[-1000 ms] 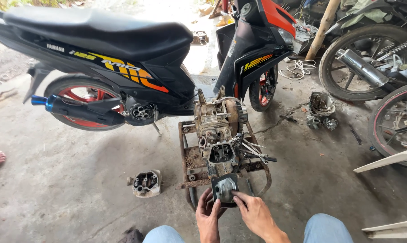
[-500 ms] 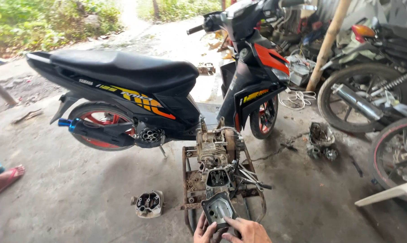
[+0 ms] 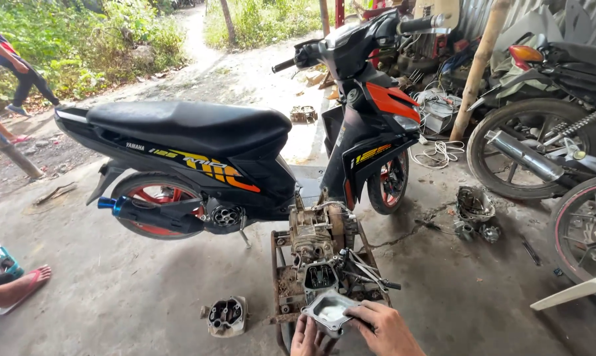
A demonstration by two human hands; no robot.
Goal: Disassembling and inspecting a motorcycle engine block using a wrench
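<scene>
Both hands grip the hollow metal cylinder block: left hand underneath, right hand clasping its side, engine just beyond.

Open-air motorcycle repair yard, roadside; black scooter with orange-yellow decals on bare concrete floor; stripped grey engine block on rusty metal stand (loose parts scattered); more motorcycles parked right.

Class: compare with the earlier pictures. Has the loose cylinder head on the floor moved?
No. The cylinder head lies left of the rusty engine stand, as before; only the camera tilted upward.
</scene>
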